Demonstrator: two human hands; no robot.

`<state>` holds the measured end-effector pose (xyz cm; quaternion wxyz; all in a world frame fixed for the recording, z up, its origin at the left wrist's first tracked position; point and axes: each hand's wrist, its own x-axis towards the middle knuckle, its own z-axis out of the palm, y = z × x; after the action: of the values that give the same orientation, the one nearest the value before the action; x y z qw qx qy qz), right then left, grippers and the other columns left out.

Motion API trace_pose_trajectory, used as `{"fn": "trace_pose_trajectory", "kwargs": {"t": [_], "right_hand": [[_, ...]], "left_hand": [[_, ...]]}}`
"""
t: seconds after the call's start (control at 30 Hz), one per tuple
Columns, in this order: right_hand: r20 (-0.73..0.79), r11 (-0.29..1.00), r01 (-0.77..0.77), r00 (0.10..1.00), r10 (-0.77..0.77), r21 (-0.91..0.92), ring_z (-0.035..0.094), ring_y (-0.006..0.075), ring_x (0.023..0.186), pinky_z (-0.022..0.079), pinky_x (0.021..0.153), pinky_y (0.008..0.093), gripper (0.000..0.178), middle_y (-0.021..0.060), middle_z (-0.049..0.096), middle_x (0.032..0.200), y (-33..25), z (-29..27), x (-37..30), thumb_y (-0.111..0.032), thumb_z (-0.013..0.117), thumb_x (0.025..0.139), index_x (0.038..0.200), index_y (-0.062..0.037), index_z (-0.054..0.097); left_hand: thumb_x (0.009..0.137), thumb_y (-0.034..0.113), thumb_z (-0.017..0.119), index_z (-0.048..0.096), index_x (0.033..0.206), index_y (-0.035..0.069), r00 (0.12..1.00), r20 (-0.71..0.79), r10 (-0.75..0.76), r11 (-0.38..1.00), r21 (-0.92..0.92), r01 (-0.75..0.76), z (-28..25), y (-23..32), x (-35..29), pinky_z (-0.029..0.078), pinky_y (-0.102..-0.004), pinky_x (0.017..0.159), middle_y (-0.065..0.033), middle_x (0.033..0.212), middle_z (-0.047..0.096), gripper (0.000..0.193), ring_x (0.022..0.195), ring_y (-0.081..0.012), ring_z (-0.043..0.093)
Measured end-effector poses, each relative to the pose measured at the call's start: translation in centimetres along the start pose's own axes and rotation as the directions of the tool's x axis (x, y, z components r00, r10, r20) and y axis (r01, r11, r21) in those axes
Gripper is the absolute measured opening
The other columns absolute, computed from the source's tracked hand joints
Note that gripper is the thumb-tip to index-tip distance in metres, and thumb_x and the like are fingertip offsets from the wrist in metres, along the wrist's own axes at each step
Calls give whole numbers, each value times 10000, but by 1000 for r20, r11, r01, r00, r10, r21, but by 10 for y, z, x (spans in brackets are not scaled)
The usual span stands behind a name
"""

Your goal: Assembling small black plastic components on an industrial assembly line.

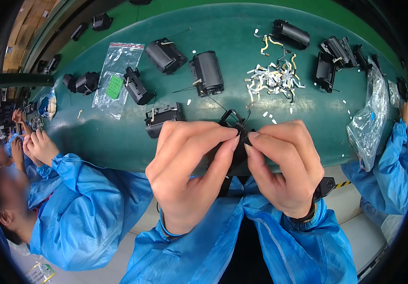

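Close in front of me, at the table's near edge, a small black plastic part (235, 120) with thin prongs is pinched between both hands. My left hand (185, 161) is closed, thumb and forefinger tips pressed on its left side. Closed as well, my right hand (287, 163) pinches its right side with the thumb and fingertips. My fingers hide much of the part. Just beyond my left hand lies a black cylindrical housing (164, 119), and a larger one (207, 73) with thin wires sits farther back.
Several more black housings (166, 56) lie across the green table (232, 33). A pile of white and yellow flex strips (275, 78) is to the right. Clear plastic bags (119, 71) lie on either side. People in blue work at left (81, 213) and right (388, 165).
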<state>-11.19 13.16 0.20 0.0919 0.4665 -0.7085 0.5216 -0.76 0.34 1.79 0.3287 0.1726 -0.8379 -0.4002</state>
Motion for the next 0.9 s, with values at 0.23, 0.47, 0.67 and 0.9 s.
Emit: {"fn": "trace_pose_trajectory", "kwargs": {"t": [0.23, 0.47, 0.67, 0.9], "right_hand": [[19, 994, 104, 994, -103, -45, 656, 266, 739, 535, 618, 342, 361, 137, 675, 913, 5, 0, 0, 69, 792, 614, 971, 60, 738], [51, 974, 208, 978, -204, -92, 666, 275, 768, 568, 634, 337, 404, 141, 681, 945, 8, -2, 3, -28, 756, 571, 965, 58, 758], [47, 983, 165, 986, -161, -82, 668, 277, 776, 565, 647, 342, 409, 154, 680, 966, 7, -2, 0, -27, 756, 575, 972, 67, 758], [33, 989, 141, 990, -140, -39, 665, 281, 760, 553, 639, 344, 402, 154, 683, 960, 5, -1, -2, 46, 770, 595, 996, 73, 750]], "left_hand": [[714, -107, 826, 759, 935, 1, 997, -32, -69, 998, 12, 69, 2, 4, 0, 511, -338, 731, -97, 884, 740, 256, 808, -247, 675], [779, -144, 777, 739, 938, -57, 994, -59, -90, 996, 0, 90, 5, 8, 2, 456, -282, 732, -121, 895, 719, 185, 833, -187, 616], [735, -158, 773, 754, 922, -41, 987, -10, 161, 966, 207, -155, 1, 9, 2, 463, -307, 719, -123, 882, 729, 221, 816, -228, 627], [744, -132, 806, 754, 950, -20, 992, -115, 60, 984, 174, -39, 8, 10, 0, 444, -294, 688, -108, 898, 734, 240, 832, -199, 619]]}}
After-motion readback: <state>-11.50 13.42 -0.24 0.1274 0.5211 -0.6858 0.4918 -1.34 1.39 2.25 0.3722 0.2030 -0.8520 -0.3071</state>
